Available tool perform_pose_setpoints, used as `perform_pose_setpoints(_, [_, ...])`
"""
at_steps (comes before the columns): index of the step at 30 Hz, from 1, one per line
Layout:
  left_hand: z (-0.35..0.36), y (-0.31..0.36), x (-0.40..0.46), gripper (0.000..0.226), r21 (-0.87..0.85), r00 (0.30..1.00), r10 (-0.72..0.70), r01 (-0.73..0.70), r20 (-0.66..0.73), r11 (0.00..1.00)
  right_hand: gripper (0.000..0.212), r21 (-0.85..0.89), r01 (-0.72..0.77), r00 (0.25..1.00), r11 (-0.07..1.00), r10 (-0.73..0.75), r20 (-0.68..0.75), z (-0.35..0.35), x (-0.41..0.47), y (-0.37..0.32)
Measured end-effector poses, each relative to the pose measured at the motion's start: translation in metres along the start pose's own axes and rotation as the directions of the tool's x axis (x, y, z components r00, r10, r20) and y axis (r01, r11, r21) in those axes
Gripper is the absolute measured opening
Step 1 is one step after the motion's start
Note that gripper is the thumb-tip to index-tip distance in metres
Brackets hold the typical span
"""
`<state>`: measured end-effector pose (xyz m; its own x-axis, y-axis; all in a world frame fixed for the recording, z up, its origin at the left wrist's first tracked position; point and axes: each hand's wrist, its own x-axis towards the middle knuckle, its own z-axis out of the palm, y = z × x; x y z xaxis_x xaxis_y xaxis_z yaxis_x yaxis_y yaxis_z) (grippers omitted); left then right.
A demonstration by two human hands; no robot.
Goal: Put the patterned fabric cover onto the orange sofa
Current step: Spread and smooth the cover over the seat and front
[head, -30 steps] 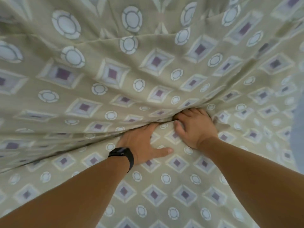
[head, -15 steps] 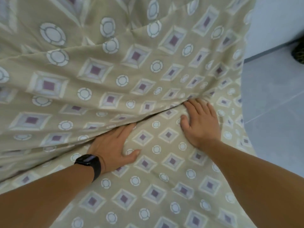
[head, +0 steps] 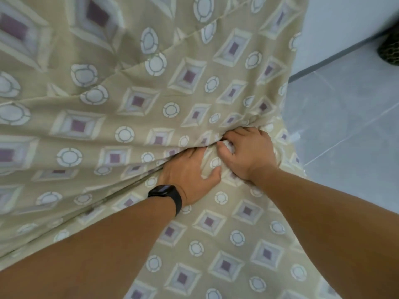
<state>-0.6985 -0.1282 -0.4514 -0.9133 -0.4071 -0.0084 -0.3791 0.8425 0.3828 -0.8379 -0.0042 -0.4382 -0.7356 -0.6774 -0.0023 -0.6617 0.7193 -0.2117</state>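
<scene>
Where the head view looks down, the patterned cover (head: 172,87) fills nearly the whole field, a beige cloth printed with pale rings and purple-centred squares, draped over the sofa so fully that no orange upholstery shows. A deep crease runs from 8 o'clock toward the centre, dividing the upright part of the cloth above from the flatter part below. The left hand (head: 190,171) lies at the crease just right of centre, palm down, its fingers (head: 183,155) pushed straight into the fold and partly hidden by it, thumb spread toward 3 o'clock. A black watch (head: 166,194) sits on that wrist. The right hand (head: 248,152), just beside the left toward 2 o'clock, has its fingers (head: 235,134) curled, clenching a bunch of the cover at the crease. Grey tiled floor (head: 345,137) shows at 3 o'clock, a white wall (head: 341,24) at 1 o'clock, and a dark netted object (head: 389,48) sits at the right edge.
</scene>
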Motion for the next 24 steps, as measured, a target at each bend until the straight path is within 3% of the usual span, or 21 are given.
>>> perform_pose_setpoints(6, [-0.007,-0.002,-0.002,0.064,0.027,0.997,-0.057,0.056,0.051,0.998,0.054,0.040,0.040,0.991,0.998,-0.045,0.123,-0.016,-0.001,0.002])
perform_pose_setpoints(13, [-0.003,0.002,-0.007,0.065,0.097,1.000,-0.003,0.003,-0.001,0.995,0.063,-0.052,-0.142,0.986,0.988,0.146,0.075,-0.004,-0.149,-0.031])
perform_pose_setpoints(19, [-0.004,-0.002,-0.007,0.066,0.090,0.998,0.018,-0.013,-0.054,0.996,0.070,-0.102,-0.133,0.991,0.986,0.135,0.004,0.021,-0.141,-0.028])
perform_pose_setpoints(24, [-0.014,0.011,-0.037,0.047,0.169,0.986,0.111,-0.089,-0.126,0.982,0.069,-0.113,-0.147,0.989,0.983,0.145,-0.025,0.025,-0.142,-0.025])
